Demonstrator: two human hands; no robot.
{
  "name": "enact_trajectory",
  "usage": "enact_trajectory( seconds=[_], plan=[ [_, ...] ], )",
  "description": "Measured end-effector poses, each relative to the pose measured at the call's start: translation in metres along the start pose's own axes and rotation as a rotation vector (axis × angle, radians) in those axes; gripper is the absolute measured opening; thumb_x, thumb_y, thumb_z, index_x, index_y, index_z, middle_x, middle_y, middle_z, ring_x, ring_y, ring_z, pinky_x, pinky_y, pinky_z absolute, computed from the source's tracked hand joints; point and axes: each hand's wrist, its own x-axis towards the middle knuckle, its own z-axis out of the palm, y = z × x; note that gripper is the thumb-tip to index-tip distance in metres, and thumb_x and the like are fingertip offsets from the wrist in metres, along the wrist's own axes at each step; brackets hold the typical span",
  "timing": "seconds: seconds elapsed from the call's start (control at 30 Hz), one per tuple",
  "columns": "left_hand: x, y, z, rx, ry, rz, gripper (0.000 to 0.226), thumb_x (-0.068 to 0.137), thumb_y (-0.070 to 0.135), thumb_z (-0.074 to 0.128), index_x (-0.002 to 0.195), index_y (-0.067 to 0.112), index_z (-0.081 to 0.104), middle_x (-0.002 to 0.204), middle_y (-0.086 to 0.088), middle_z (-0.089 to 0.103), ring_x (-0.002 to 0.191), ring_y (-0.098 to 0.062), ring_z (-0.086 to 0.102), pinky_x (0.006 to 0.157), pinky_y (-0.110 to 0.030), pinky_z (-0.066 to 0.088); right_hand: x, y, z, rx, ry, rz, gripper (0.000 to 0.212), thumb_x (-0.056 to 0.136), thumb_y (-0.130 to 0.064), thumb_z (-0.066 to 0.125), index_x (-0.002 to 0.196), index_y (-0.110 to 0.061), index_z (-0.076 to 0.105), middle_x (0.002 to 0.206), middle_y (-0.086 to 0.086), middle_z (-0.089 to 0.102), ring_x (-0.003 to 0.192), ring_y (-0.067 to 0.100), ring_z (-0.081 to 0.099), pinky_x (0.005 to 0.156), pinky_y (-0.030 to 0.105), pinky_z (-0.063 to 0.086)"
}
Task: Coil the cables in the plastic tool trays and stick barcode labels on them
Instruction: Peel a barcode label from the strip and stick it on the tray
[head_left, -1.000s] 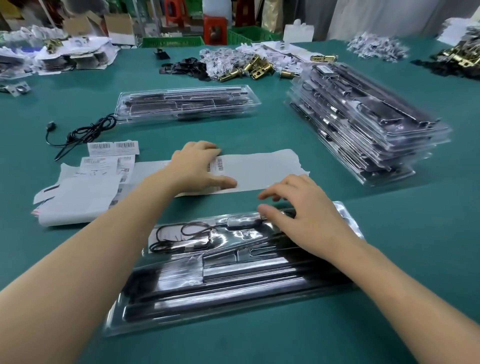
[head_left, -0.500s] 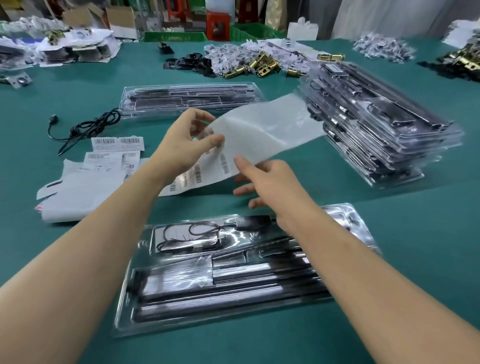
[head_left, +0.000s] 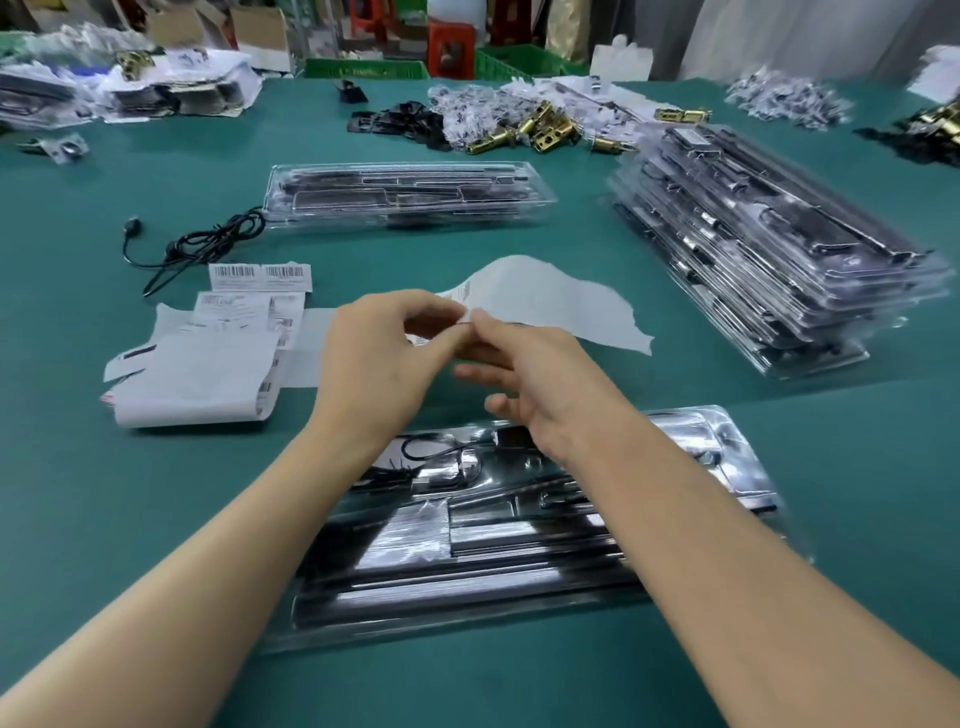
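- My left hand (head_left: 384, 358) is curled and pinches the near edge of the white backing sheet (head_left: 550, 306), holding it a little above the table (head_left: 130, 519).
- My right hand (head_left: 540, 395) meets it at the same edge. Thumb and forefinger pinch at a barcode label (head_left: 464, 293), and the other fingers are spread loosely below. How much of the label is free from the sheet I cannot tell, because my fingers cover it.
- The plastic tray (head_left: 727, 452) that I am working on lies nearer to me than both hands, directly under my wrists. Its long axis runs from left to right, and the right end sits slightly farther from me.
- The thin black cable (head_left: 436, 449) lies in the far-left pocket of this tray, just under my left wrist, and it looks already coiled. So I judge the coiling done and the label is the step in hand.
- The move to come is short: toward me and down. My right hand is the nearer one, since it hovers over the far edge of the tray.
- To my right is a stack of trays (head_left: 769, 260). Beyond my hands lies a single tray (head_left: 405, 200), with a loose cable (head_left: 208, 244) at its left end.
- To my left lie other label sheets (head_left: 208, 374).
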Motion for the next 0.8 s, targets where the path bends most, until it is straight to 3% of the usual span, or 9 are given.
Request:
enact_trajectory(
  seconds=[0.3,0.5,0.63,0.8],
  plan=[
    [-0.001,-0.007,0.003,-0.112,0.004,-0.048,0.009,0.091,0.027,0.073,0.087,0.029,0.081,0.080,0.024,0.075,0.079,0.006,0.069,0.071,-0.009,0.048,0.001,0.007,0.008,-0.145,0.096,-0.093,0.022,0.103,-0.026,0.058,0.093,-0.017,0.075,0.085,-0.003,0.079,0.059,0.005,0.067,0.042,0.018,0.040],
    [0.003,-0.014,-0.004,-0.161,-0.032,-0.135,0.006,0.086,0.032,0.080,0.085,0.026,0.082,0.078,0.013,0.077,0.077,-0.003,0.072,0.074,-0.025,0.057,0.000,0.009,0.010,-0.257,0.083,-0.138,0.025,0.105,-0.023,0.052,0.096,-0.016,0.074,0.084,0.000,0.078,0.055,0.006,0.064,0.039,0.019,0.039],
    [0.006,-0.017,-0.008,-0.120,-0.100,-0.136,0.009,0.084,0.034,0.083,0.085,0.025,0.082,0.075,0.015,0.076,0.072,0.003,0.069,0.065,-0.010,0.048,0.001,0.009,0.007,-0.294,0.086,-0.133,0.024,0.105,-0.022,0.052,0.101,-0.015,0.074,0.080,-0.004,0.077,0.054,0.006,0.063,0.040,0.020,0.038],
    [0.008,-0.016,-0.010,-0.047,-0.167,-0.111,0.003,0.085,0.027,0.081,0.086,0.025,0.082,0.079,0.012,0.077,0.071,0.005,0.069,0.066,-0.006,0.047,0.003,0.010,0.004,-0.277,0.096,-0.103,0.023,0.102,-0.022,0.055,0.098,-0.012,0.075,0.080,-0.003,0.078,0.060,0.012,0.061,0.040,0.020,0.038]
  ],
)
